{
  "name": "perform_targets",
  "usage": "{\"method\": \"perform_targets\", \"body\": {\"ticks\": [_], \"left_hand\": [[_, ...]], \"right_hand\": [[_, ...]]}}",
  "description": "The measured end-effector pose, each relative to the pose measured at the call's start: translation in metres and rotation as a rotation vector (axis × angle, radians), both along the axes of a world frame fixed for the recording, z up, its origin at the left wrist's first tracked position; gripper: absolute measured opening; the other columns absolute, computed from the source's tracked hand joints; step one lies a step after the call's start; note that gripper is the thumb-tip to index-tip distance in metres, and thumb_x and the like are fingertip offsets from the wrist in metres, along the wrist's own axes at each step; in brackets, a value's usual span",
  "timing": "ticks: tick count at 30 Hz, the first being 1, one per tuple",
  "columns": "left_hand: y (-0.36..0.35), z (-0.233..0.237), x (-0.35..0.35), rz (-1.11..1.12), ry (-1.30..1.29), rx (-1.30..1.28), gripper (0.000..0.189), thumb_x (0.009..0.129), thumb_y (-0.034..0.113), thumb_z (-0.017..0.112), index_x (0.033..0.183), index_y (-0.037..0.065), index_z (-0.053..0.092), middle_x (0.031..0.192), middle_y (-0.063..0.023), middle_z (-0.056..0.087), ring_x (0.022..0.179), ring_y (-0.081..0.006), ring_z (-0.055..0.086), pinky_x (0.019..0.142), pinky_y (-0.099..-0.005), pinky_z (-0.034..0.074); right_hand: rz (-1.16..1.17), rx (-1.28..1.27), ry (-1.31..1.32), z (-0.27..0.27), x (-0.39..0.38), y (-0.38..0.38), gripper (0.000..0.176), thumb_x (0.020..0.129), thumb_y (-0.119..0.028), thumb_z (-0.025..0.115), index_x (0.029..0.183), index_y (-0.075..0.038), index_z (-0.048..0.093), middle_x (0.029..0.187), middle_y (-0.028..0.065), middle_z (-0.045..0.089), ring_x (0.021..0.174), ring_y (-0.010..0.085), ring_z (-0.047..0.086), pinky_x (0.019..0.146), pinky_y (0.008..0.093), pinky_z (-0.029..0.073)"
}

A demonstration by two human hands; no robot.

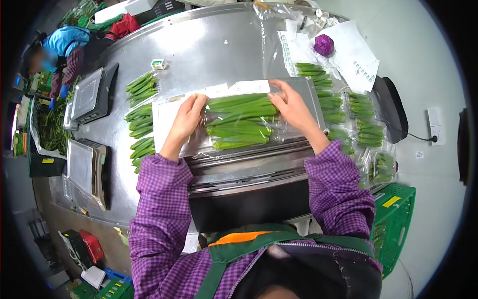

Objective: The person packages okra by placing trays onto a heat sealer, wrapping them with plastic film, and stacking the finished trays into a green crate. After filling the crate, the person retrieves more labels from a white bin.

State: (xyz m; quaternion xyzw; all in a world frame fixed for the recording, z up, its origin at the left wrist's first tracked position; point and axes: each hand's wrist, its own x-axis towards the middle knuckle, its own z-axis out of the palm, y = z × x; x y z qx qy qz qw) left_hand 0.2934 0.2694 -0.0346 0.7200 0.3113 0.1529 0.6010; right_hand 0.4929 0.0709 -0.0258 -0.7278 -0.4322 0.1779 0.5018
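In the head view, the left hand (187,118) and right hand (296,107), fingers partly curled, hold opposite ends of the film-covered green pod pack (241,122) above the machine (251,175), its long axis side to side.

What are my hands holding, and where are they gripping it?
A clear-wrapped pack of green pods, by its two ends: left hand at the left end, right hand at the right.

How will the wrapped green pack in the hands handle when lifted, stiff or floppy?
The wrapped green pack is probably slick, given its shiny film. It may flex between the left hand and right hand, being many separate slim pieces. Wide and flat, it seems unlikely to roll.
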Motion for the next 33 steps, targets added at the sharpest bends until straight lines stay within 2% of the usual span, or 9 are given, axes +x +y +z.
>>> {"method": "perform_targets", "body": {"ticks": [2, 7, 10, 11, 13, 20, 24, 26, 33], "left_hand": [[-0.024, 0.030, -0.014, -0.073, 0.074, -0.116, 0.051, 0.095, 0.042, 0.040, 0.114, -0.005, 0.050, 0.096, -0.0065, 0.053, 0.088, -0.0109, 0.051, 0.075, -0.0239, 0.043], [-0.061, 0.033, -0.065, -0.101, 0.117, -0.594, 0.047, 0.096, 0.041, 0.037, 0.114, -0.001, 0.046, 0.094, -0.0078, 0.052, 0.074, -0.0141, 0.057, 0.061, -0.0327, 0.054], [-0.111, 0.046, -0.104, -0.045, 0.105, -0.635, 0.042, 0.096, 0.041, 0.037, 0.090, 0.003, 0.054, 0.059, 0.0066, 0.033, 0.048, -0.0051, 0.029, 0.055, -0.0275, 0.050], [-0.110, 0.034, -0.132, -0.218, 0.208, -0.711, 0.048, 0.096, 0.041, 0.035, 0.115, -0.001, 0.047, 0.083, -0.0004, 0.044, 0.072, -0.0115, 0.052, 0.075, -0.0422, 0.055], [-0.142, 0.008, -0.160, -0.142, 0.148, -0.826, 0.044, 0.096, 0.041, 0.037, 0.109, 0.000, 0.048, 0.080, 0.0006, 0.040, 0.067, -0.0106, 0.048, 0.074, -0.0424, 0.055], [-0.169, -0.012, -0.170, -0.131, 0.205, -0.912, 0.052, 0.094, 0.045, 0.039, 0.110, -0.003, 0.050, 0.095, -0.0062, 0.055, 0.080, -0.0166, 0.059, 0.072, -0.0345, 0.055], [-0.205, -0.018, -0.206, 0.042, 0.385, -0.725, 0.050, 0.094, 0.044, 0.042, 0.103, -0.004, 0.056, 0.073, -0.0020, 0.054, 0.061, -0.0104, 0.056, 0.052, -0.0214, 0.044], [-0.220, -0.022, -0.220, 0.202, 0.354, -0.582, 0.047, 0.094, 0.043, 0.044, 0.095, -0.002, 0.059, 0.058, 0.0033, 0.045, 0.048, -0.0047, 0.043, 0.043, -0.0186, 0.032], [-0.223, -0.034, -0.253, 0.610, 0.187, -0.409, 0.028, 0.093, 0.032, 0.050, 0.081, 0.009, 0.060, 0.049, 0.0108, 0.032, 0.040, -0.0002, 0.027, 0.034, -0.0193, 0.020]], "right_hand": [[0.046, -0.329, 0.439, 0.008, -0.002, -0.016, 0.038, 0.095, -0.034, 0.043, 0.110, 0.000, 0.051, 0.076, 0.0059, 0.060, 0.055, 0.0116, 0.051, 0.056, 0.0255, 0.045], [0.105, -0.349, 0.843, 0.026, -0.034, -0.059, 0.046, 0.097, -0.039, 0.034, 0.111, 0.003, 0.047, 0.093, 0.0075, 0.056, 0.059, 0.0101, 0.056, 0.050, 0.0244, 0.048], [0.261, -0.454, 0.854, 0.034, -0.064, -0.106, 0.043, 0.098, -0.033, 0.032, 0.114, 0.004, 0.045, 0.098, 0.0094, 0.055, 0.066, 0.0132, 0.061, 0.054, 0.0234, 0.051], [0.268, -0.455, 0.905, 0.034, -0.077, -0.120, 0.042, 0.098, -0.033, 0.032, 0.114, 0.004, 0.045, 0.098, 0.0090, 0.055, 0.063, 0.0132, 0.060, 0.055, 0.0235, 0.051], [0.285, -0.503, 0.996, 0.026, -0.100, -0.145, 0.043, 0.098, -0.034, 0.032, 0.116, 0.003, 0.043, 0.094, 0.0094, 0.056, 0.053, 0.0134, 0.059, 0.052, 0.0254, 0.052], [0.275, -0.574, 0.982, -0.020, -0.124, -0.170, 0.042, 0.096, -0.037, 0.037, 0.106, 0.003, 0.048, 0.084, 0.0128, 0.058, 0.051, 0.0181, 0.059, 0.040, 0.0254, 0.047], [0.167, -0.722, 0.796, -0.032, -0.153, -0.198, 0.039, 0.095, -0.034, 0.040, 0.096, 0.002, 0.053, 0.074, 0.0128, 0.058, 0.054, 0.0170, 0.059, 0.043, 0.0281, 0.046], [-0.068, -0.416, 0.194, -0.047, -0.165, -0.206, 0.034, 0.094, -0.029, 0.044, 0.091, 0.002, 0.057, 0.065, 0.0127, 0.056, 0.056, 0.0160, 0.059, 0.049, 0.0310, 0.044], [-0.355, -0.152, 0.195, -0.029, -0.165, -0.221, 0.019, 0.090, -0.012, 0.052, 0.092, 0.002, 0.063, 0.071, 0.0063, 0.063, 0.060, 0.0076, 0.051, 0.055, 0.0250, 0.042]]}}
